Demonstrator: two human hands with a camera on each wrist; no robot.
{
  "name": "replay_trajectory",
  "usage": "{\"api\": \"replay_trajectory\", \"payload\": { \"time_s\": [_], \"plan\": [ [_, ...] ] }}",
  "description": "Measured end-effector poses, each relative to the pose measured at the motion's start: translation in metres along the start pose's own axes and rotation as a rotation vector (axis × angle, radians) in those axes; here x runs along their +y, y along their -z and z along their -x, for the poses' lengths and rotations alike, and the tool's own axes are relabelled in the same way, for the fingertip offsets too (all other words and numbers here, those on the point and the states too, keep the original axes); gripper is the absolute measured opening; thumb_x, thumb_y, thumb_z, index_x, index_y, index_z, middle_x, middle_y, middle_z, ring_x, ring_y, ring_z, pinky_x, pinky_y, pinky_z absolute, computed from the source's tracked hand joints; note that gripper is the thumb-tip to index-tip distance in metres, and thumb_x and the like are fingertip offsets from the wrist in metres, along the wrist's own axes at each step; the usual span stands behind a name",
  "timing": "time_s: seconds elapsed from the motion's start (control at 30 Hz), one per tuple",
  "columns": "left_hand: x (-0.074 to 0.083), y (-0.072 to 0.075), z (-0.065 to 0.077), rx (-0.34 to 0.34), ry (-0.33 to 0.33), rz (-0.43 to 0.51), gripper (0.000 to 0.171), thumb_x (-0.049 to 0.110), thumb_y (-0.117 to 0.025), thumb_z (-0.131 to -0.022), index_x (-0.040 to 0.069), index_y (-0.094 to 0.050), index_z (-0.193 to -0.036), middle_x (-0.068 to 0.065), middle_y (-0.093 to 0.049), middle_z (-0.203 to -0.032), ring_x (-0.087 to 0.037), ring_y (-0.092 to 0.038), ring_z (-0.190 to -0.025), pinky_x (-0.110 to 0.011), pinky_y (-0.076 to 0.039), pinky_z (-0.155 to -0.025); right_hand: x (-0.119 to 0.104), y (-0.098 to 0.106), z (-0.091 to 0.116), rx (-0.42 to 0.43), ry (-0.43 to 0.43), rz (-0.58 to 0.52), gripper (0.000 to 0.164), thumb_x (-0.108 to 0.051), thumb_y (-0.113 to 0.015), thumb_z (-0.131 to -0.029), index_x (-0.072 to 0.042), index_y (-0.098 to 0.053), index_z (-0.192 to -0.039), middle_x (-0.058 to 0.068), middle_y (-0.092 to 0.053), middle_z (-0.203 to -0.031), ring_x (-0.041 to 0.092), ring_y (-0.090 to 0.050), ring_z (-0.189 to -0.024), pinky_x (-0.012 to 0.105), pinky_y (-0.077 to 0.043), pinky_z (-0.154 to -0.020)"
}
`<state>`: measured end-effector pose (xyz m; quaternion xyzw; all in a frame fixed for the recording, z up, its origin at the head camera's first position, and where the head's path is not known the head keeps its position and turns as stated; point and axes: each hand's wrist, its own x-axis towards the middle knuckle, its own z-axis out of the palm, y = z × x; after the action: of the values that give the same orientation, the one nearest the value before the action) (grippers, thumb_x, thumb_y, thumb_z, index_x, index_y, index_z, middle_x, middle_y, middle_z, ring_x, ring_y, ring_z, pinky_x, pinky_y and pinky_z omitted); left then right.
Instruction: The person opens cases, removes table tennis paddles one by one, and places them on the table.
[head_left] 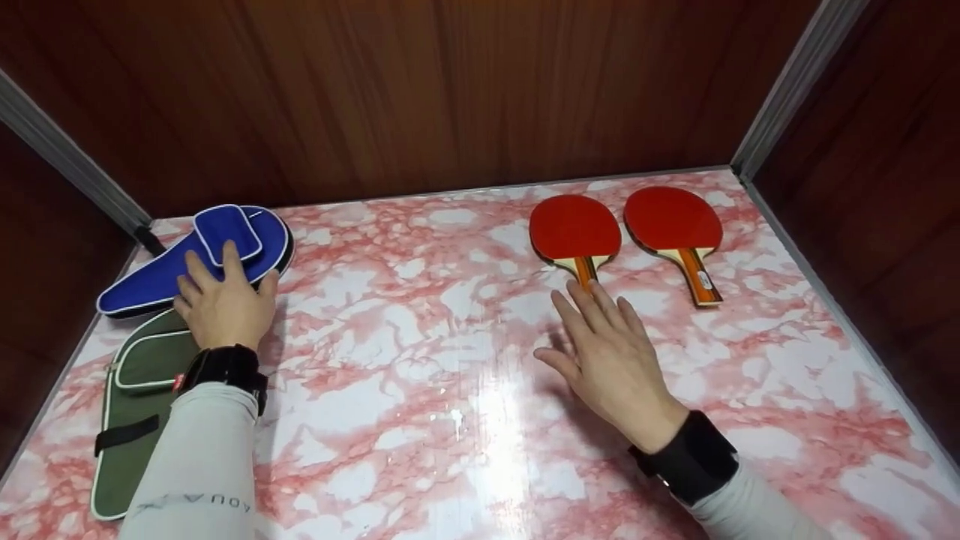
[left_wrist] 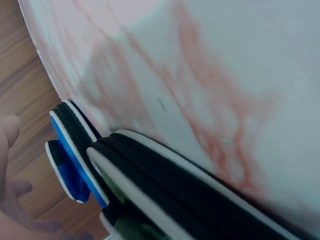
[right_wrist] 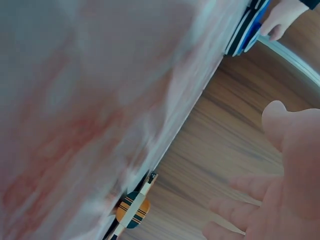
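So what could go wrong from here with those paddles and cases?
The right hand is at the handle of one red table tennis paddle, and the other red paddle lies close beside it, so a careless grab might knock them together. The left hand is on or just above the blue paddle case; dragging that could also shift the green paddle case close by.

We held our left arm [head_left: 199, 457] stretched almost straight ahead and our right arm [head_left: 750, 502] slanting inward, both sleeved. Our left hand [head_left: 229, 307] showed its back, fingers [head_left: 232, 262] spread and thumb [head_left: 268, 286] apart; our right hand [head_left: 615, 364], also back upward, had extended fingers and a thumb pointing out sideways
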<state>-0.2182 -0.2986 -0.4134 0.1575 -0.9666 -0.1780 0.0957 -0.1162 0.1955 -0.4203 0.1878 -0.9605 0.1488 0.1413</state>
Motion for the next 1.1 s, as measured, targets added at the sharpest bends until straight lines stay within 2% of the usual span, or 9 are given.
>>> {"api": "replay_trajectory", "payload": {
  "time_s": [0.2, 0.37, 0.47, 0.57, 0.7, 0.83, 1.1],
  "plan": [
    [-0.006, -0.005, -0.020, -0.048, 0.021, 0.012, 0.084, 0.049, -0.052, -0.114, 0.014, -0.010, -0.178, -0.039, 0.020, -0.174, -0.072, 0.004, -0.156, -0.079, 0.001, -0.125, -0.002, -0.006, 0.002, -0.037, -0.001, 0.006, 0.081, -0.053, -0.072, -0.104, -0.007, -0.049, -0.167, 0.019, -0.039, -0.174, 0.043, -0.030, -0.163, 0.068, -0.024, -0.128],
    [-0.014, -0.006, -0.034, -0.104, 0.053, 0.031, 0.087, 0.049, -0.049, -0.114, 0.011, -0.004, -0.177, -0.043, 0.026, -0.170, -0.072, 0.008, -0.156, -0.077, 0.004, -0.125, -0.005, -0.009, 0.002, -0.046, 0.006, 0.009, 0.081, -0.055, -0.072, -0.104, -0.008, -0.049, -0.166, 0.019, -0.040, -0.174, 0.042, -0.031, -0.163, 0.068, -0.025, -0.127],
    [-0.019, -0.005, -0.038, -0.142, 0.084, 0.027, 0.084, 0.047, -0.047, -0.114, 0.007, -0.007, -0.176, -0.049, 0.024, -0.167, -0.071, 0.013, -0.156, -0.075, 0.008, -0.126, -0.006, -0.008, 0.001, -0.049, 0.012, 0.001, 0.081, -0.056, -0.071, -0.105, -0.008, -0.050, -0.166, 0.019, -0.041, -0.173, 0.042, -0.032, -0.163, 0.068, -0.025, -0.127],
    [-0.021, -0.005, -0.039, -0.145, 0.080, 0.023, 0.079, 0.044, -0.046, -0.115, 0.004, -0.014, -0.175, -0.054, 0.016, -0.165, -0.070, 0.014, -0.156, -0.075, 0.010, -0.126, -0.007, -0.006, 0.000, -0.051, 0.009, -0.003, 0.081, -0.056, -0.071, -0.105, -0.008, -0.050, -0.166, 0.019, -0.041, -0.173, 0.042, -0.031, -0.163, 0.068, -0.025, -0.128],
    [-0.015, -0.007, -0.041, -0.123, 0.024, 0.035, 0.074, 0.041, -0.048, -0.115, 0.002, -0.023, -0.173, -0.057, 0.008, -0.164, -0.072, 0.009, -0.156, -0.076, 0.007, -0.126, -0.005, -0.002, -0.001, -0.042, 0.002, 0.003, 0.080, -0.055, -0.072, -0.105, -0.008, -0.051, -0.165, 0.018, -0.041, -0.173, 0.040, -0.031, -0.163, 0.068, -0.024, -0.128],
    [-0.002, -0.015, -0.041, -0.126, -0.068, 0.039, 0.072, 0.039, -0.052, -0.114, 0.001, -0.030, -0.170, -0.059, 0.002, -0.162, -0.074, 0.002, -0.155, -0.078, 0.003, -0.125, -0.003, -0.001, -0.001, -0.046, -0.006, 0.007, 0.079, -0.054, -0.072, -0.105, -0.008, -0.051, -0.165, 0.018, -0.041, -0.173, 0.040, -0.030, -0.164, 0.068, -0.024, -0.128],
    [0.049, -0.034, -0.031, -0.164, -0.244, 0.047, 0.069, 0.039, -0.060, -0.111, 0.004, -0.040, -0.168, -0.056, -0.014, -0.162, -0.071, -0.012, -0.154, -0.076, -0.007, -0.126, 0.000, -0.004, 0.000, -0.063, -0.021, 0.016, 0.077, -0.054, -0.071, -0.105, -0.008, -0.052, -0.165, 0.018, -0.042, -0.173, 0.041, -0.031, -0.163, 0.068, -0.026, -0.127]
  ]
}}
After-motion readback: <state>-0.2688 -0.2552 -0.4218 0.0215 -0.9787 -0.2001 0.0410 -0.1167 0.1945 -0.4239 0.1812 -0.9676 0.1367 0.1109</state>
